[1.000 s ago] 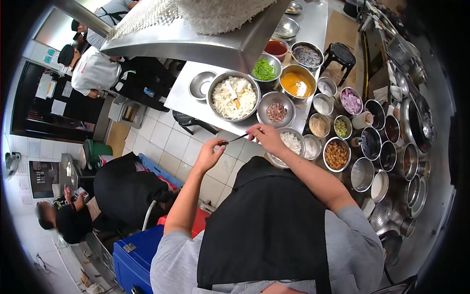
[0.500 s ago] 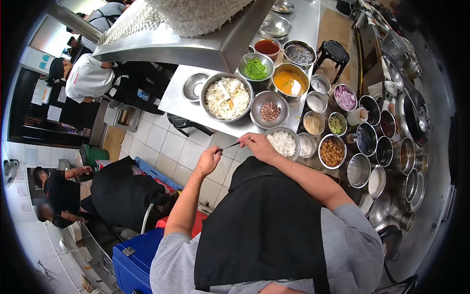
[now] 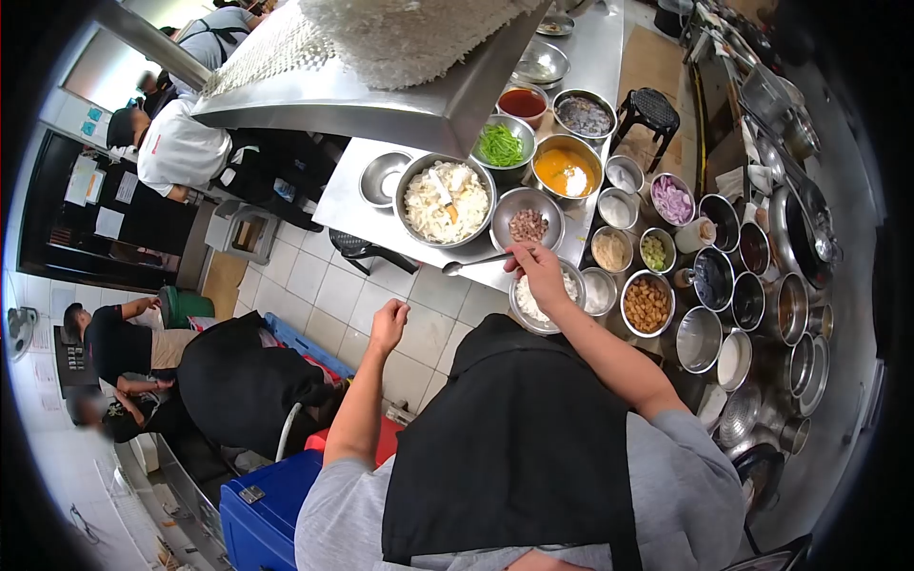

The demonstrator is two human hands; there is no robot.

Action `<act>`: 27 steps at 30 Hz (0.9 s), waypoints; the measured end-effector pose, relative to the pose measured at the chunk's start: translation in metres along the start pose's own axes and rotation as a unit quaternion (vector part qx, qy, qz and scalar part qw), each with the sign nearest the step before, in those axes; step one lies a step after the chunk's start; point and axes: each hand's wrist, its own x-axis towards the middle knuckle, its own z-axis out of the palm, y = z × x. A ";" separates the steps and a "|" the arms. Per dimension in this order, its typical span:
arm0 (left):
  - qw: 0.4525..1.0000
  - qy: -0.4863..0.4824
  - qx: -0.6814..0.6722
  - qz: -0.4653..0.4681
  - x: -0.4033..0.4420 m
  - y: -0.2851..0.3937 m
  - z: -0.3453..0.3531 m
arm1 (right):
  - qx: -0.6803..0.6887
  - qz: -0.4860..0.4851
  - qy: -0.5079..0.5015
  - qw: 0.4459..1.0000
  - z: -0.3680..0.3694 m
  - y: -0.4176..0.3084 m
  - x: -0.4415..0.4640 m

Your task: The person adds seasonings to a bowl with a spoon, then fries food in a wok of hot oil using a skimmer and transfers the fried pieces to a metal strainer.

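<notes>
My right hand point(image 3: 537, 276) is closed around the handle of a spoon point(image 3: 476, 263), whose bowl points left past the table's front edge. Below that hand sits a metal bowl of white chopped food point(image 3: 526, 302). Just beyond it stands a bowl of diced pinkish meat point(image 3: 526, 225). My left hand point(image 3: 388, 325) hangs over the floor to the left, fingers curled in, with nothing seen in it. A large bowl of white pieces point(image 3: 445, 203) stands further back, a yellow-orange spatula-like piece lying in it.
Bowls of green strips point(image 3: 501, 146), orange liquid point(image 3: 562, 169), purple onion point(image 3: 671, 200) and browned cubes point(image 3: 647, 303) crowd the counter. A metal hood point(image 3: 381, 119) overhangs the table. Co-workers point(image 3: 181, 147) stand at left. A blue box point(image 3: 271, 509) is beside my left arm.
My left hand has let go of the spoon and moved left and down. My right hand has carried the spoon rightward, over the bowl of white chopped food.
</notes>
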 end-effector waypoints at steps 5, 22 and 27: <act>0.997 0.046 0.056 0.036 0.012 0.012 -0.006 | 0.022 0.012 0.010 1.000 -0.004 -0.009 -0.009; 0.976 0.095 0.179 0.073 0.062 0.045 -0.009 | -0.047 0.015 -0.030 0.998 -0.016 -0.006 -0.028; 0.968 0.153 0.162 0.115 0.096 0.093 -0.019 | -0.041 0.009 -0.022 0.999 -0.017 -0.004 -0.031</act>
